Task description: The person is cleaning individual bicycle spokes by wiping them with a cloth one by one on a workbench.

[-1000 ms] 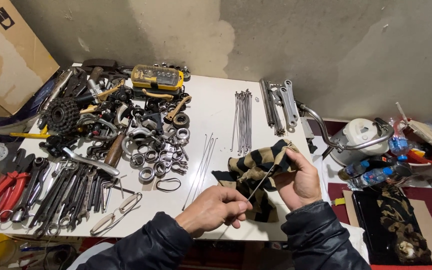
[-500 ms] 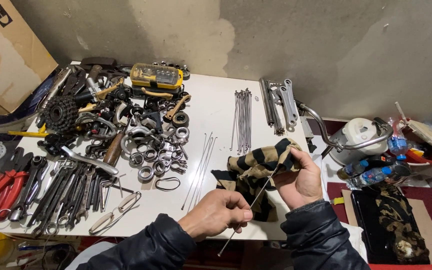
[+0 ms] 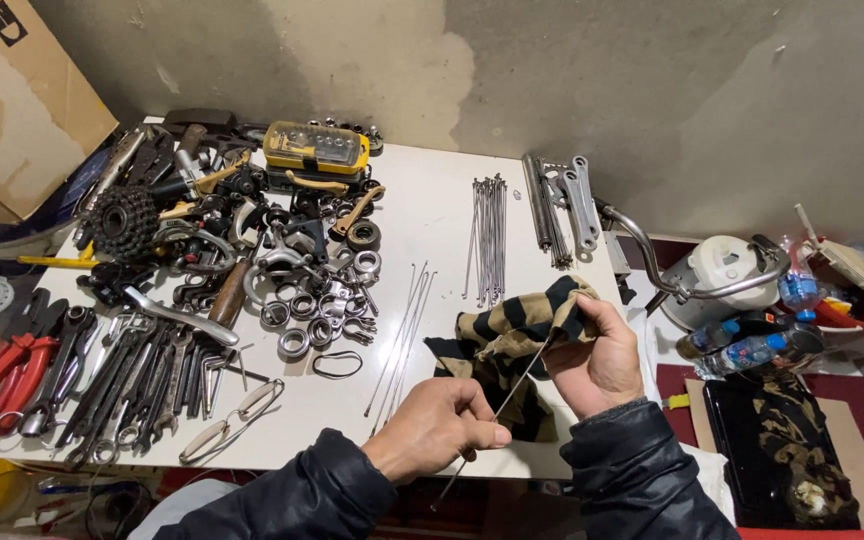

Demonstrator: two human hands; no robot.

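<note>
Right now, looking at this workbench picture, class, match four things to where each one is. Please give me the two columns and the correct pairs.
Things:
1. thin spoke
2. striped rag
3. yellow bit case
4. red pliers

Places:
A. far side of the table, near the wall
B. bunched in the right hand
C. table's left edge
D. pinched in the left hand, running into the rag

Pairs: 1-D, 2-B, 3-A, 4-C
</note>
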